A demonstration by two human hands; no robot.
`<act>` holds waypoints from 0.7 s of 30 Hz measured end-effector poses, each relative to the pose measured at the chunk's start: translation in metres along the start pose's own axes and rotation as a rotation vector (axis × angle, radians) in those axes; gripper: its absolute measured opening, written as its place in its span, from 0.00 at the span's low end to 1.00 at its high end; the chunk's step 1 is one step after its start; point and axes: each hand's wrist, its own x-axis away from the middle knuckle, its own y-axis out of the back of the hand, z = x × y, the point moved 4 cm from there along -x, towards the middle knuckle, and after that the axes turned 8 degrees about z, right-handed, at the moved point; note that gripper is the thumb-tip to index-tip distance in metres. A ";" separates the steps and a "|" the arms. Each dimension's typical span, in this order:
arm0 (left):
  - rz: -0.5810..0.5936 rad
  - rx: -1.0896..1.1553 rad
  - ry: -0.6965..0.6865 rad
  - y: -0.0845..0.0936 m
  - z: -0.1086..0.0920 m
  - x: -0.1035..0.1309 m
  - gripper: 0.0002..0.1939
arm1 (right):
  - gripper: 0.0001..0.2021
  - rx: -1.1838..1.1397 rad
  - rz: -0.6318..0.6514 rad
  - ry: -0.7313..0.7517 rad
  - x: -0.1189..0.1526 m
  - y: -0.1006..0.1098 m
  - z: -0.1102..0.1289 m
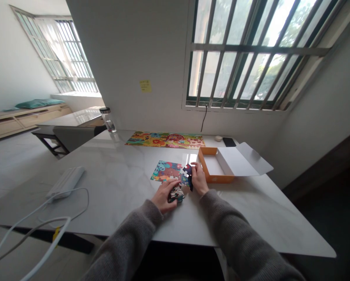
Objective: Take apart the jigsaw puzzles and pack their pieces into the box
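My left hand (165, 195) is closed round a stack of jigsaw puzzle pieces (176, 193), its thumb at the near side and fingers over the top. Just beyond it lies a partly joined puzzle (167, 170) in teal, red and brown. My right hand (198, 178) pinches a dark puzzle piece (188, 169) at the right side of that puzzle. More dark pieces (190, 182) show beside and below its fingers; how they are joined I cannot tell.
An orange box (218, 179) with its white lid folded back stands right of my right hand. A long animal picture strip (163, 139) lies along the wall. Left are a white power strip (66, 181) and cables (50, 234). A glass bottle (108, 121) stands at the far left corner.
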 end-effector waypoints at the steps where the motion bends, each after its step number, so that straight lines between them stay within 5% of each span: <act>1: 0.003 0.001 -0.004 0.000 0.000 0.000 0.41 | 0.15 0.004 0.014 0.001 0.000 -0.001 0.001; 7: 0.041 0.009 0.005 0.001 -0.002 -0.001 0.45 | 0.17 0.094 0.061 0.070 0.003 -0.004 0.011; 12: 0.006 0.041 0.005 0.000 0.000 0.000 0.41 | 0.17 0.419 0.015 0.150 -0.005 -0.002 0.013; 21: -0.033 0.054 0.107 -0.002 0.006 0.002 0.44 | 0.15 0.730 0.274 0.352 0.006 -0.013 0.026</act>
